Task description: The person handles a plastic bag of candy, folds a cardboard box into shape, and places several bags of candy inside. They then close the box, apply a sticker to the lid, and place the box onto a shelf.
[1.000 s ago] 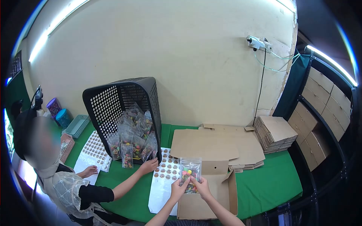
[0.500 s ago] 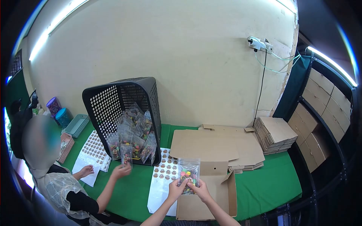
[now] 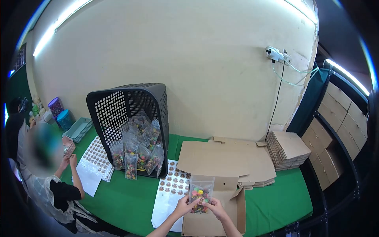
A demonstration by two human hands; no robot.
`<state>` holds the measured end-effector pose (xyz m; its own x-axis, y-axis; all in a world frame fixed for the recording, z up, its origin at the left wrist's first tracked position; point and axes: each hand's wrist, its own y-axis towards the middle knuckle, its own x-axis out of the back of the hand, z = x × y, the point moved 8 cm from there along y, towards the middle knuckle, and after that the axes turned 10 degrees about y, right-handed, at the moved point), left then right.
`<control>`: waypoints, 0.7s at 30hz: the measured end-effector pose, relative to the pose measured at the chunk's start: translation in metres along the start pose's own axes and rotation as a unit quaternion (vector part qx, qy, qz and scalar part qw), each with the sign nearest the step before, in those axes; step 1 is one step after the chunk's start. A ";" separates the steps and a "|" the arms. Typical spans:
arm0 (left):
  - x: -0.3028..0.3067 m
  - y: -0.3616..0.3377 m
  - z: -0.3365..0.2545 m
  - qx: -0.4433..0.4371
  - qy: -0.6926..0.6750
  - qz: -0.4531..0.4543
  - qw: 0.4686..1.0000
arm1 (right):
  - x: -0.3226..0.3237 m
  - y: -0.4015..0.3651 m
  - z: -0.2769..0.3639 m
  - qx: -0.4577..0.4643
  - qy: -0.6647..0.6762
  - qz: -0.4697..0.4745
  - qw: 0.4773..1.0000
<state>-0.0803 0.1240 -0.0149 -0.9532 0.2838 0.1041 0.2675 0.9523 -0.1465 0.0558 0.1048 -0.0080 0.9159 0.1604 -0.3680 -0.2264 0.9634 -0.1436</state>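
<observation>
A clear zip bag of small colourful pieces stands upright between my two hands. My left hand pinches its lower left side, and my right hand grips the lower right. A round sticker seems to sit on the bag's front near my fingertips. Beneath the bag lies an open cardboard box. To the left, partly under my left forearm, is a white sheet of round stickers.
A black plastic basket lies on its side, holding several filled bags. Flattened cardboard and a cardboard stack lie at right on the green tablecloth. At left, a co-worker stands by another sticker sheet.
The co-worker's hand has left a bag at the basket's front and drawn back left, where both their hands now meet. My hands still hold the same bag; the view has shifted slightly.
</observation>
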 end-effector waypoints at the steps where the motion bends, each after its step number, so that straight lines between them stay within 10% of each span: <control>1: 0.003 0.002 -0.003 -0.013 0.048 0.012 0.999 | 0.002 0.000 -0.004 -0.013 0.000 0.007 1.000; 8: 0.040 0.024 -0.025 -0.033 -0.157 -0.117 0.980 | -0.020 0.013 -0.015 -0.092 -0.036 0.074 0.992; 21: -0.001 0.027 -0.036 -0.129 0.037 -0.084 0.987 | 0.015 0.041 0.013 0.122 0.103 -0.102 0.982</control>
